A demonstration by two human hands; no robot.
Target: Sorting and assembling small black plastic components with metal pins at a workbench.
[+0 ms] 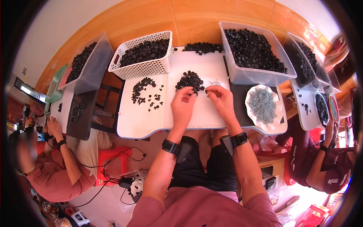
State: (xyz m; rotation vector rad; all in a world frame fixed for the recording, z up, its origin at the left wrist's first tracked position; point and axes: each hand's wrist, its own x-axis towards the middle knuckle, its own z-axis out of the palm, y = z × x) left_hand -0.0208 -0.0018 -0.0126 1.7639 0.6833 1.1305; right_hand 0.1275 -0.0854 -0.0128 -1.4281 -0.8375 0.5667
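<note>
My left hand (183,103) is closed with a small black round cap (195,92) at its fingertips. My right hand (222,101) is pinched a little to the right of it, with a tiny dark piece at its fingertips, too small to name. Just beyond both hands lies a heap of black round caps (189,79) on the white table (177,115). A few thin, pale pins (215,83) lie beyond my right fingers. Off to the left, small black parts (141,90) are spread in a loose arc.
A white perforated basket (143,70) and a clear bin (261,77), both full of black parts, stand along the back. At the right, a scalloped white dish (278,109) holds thin grey pieces. People work at tables on both sides; one sits on a red stool (119,162).
</note>
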